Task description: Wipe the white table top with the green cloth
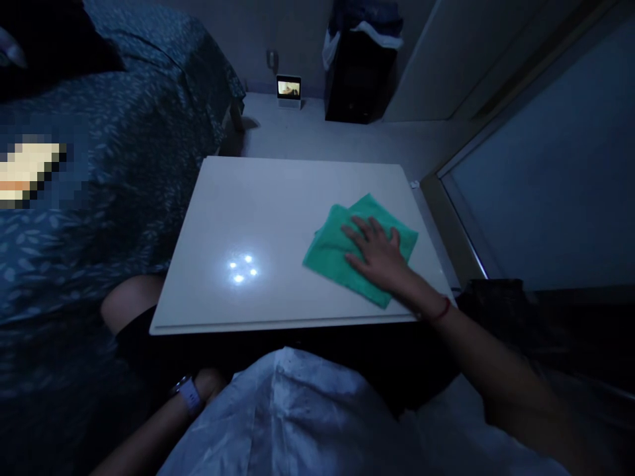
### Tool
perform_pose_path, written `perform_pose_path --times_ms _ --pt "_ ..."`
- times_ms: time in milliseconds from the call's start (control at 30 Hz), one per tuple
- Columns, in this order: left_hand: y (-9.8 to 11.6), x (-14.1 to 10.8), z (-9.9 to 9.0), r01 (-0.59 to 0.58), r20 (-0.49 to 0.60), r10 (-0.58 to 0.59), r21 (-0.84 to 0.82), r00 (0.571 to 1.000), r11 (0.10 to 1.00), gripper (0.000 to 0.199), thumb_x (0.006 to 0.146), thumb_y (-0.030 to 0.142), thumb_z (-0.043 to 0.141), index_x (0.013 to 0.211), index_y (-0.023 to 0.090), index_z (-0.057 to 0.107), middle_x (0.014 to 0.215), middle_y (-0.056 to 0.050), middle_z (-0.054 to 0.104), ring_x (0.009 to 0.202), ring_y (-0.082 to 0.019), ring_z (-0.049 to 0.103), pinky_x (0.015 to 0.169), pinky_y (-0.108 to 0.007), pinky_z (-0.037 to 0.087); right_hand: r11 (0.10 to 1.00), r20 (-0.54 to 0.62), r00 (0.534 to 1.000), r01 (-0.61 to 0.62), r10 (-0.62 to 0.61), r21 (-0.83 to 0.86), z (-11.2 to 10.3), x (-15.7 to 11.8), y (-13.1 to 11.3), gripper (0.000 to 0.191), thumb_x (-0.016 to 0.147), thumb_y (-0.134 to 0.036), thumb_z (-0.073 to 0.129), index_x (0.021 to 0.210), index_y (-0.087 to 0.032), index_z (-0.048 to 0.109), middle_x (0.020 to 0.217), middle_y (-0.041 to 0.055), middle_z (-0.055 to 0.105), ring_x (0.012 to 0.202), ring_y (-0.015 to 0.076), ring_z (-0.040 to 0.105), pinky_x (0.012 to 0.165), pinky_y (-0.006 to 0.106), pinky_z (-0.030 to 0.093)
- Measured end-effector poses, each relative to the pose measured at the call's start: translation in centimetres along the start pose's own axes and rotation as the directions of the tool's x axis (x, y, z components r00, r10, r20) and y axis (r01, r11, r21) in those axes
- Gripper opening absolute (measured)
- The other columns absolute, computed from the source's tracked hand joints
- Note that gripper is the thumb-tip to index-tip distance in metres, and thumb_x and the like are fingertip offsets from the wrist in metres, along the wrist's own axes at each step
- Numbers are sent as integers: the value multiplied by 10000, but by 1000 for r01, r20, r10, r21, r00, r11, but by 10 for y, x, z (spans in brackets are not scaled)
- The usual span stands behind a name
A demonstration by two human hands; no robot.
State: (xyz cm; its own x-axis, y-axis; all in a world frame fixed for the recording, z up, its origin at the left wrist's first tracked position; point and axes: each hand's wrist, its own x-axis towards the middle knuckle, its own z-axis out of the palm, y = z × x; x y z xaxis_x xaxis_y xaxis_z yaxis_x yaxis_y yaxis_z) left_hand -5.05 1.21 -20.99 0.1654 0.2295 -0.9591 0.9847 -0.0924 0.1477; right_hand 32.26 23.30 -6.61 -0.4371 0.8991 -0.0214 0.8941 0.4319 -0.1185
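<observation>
A green cloth (330,254) lies spread over the right part of a white tabletop (262,205). On top of it rests my right hand (380,258), palm down with the fingers spread, pressing the cloth flat. A thin red band circles that wrist. My left hand (211,383) is low in front of my body, below the table's near edge. A watch with a pale purple strap (188,394) is on the left wrist. The left fingers are hidden by my light shirt (307,410) and the dark shadow.
A bed with a leaf-patterned cover (163,99) stands on the left. Beyond the table, a small lit screen (288,89) stands on the floor. A black cabinet (360,82) with folded cloths on top stands behind. A frosted panel (550,152) runs along the right.
</observation>
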Motion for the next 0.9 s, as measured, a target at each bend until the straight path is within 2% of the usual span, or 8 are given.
perform_pose_path --times_ms 100,167,300,467,567,667,800,900 --pt "3 -5 -3 49 -9 -49 31 999 998 184 723 51 539 545 92 514 918 -92 698 929 -224 643 889 -292 479 975 -36 975 -220 219 -12 -6 32 50 628 979 -527 309 1548 -263 341 1637 124 259 1467 431 228 1030 774 249" --pt "5 -9 -5 45 -32 -44 26 999 999 230 698 39 538 508 92 421 890 -78 691 924 -213 632 900 -284 472 948 -53 947 -318 317 -3 -9 47 76 658 976 -543 279 1559 -238 313 1638 138 244 1463 432 232 1028 752 290" --pt "11 -12 -7 49 -4 -49 -7 999 999 335 627 -31 498 465 90 231 808 -71 653 944 -217 611 922 -297 451 917 -80 914 -396 398 36 -9 53 95 695 968 -551 255 1568 -203 286 1637 160 224 1456 441 235 1011 702 366" --pt "10 -2 -6 100 103 -102 26 989 995 270 585 -42 522 419 80 347 627 -70 555 861 -231 604 874 -324 466 925 -90 922 -379 377 1 -3 27 68 699 961 -545 278 1568 -199 281 1630 181 231 1448 482 215 983 797 297" --pt "-3 5 5 30 -69 -32 -27 997 999 188 693 71 526 509 88 496 758 -83 644 863 -216 619 848 -291 477 957 -87 954 -288 285 -21 1 -1 41 672 964 -521 299 1570 -230 277 1630 170 240 1453 481 208 989 833 230" --pt "-13 8 12 25 -101 -27 -16 995 1000 125 701 116 550 595 89 611 810 -88 670 877 -232 631 835 -292 479 984 -82 981 -178 175 -30 4 -33 9 668 962 -504 336 1579 -263 253 1636 155 236 1463 473 199 1005 824 220" --pt "-8 -2 6 33 -92 -35 -24 995 999 156 727 60 521 585 88 579 881 -92 694 924 -241 651 854 -295 472 999 -62 998 -28 26 -42 12 -69 -35 727 924 -506 431 1584 -261 249 1640 165 225 1475 482 175 1013 823 215" --pt "4 -14 -6 64 -50 -65 -27 997 998 208 756 21 505 558 84 492 984 -105 704 1025 -254 652 893 -282 466 998 -64 996 56 -57 -28 18 -83 -56 795 866 -544 503 1583 -303 257 1633 146 256 1460 513 199 1012 847 192"
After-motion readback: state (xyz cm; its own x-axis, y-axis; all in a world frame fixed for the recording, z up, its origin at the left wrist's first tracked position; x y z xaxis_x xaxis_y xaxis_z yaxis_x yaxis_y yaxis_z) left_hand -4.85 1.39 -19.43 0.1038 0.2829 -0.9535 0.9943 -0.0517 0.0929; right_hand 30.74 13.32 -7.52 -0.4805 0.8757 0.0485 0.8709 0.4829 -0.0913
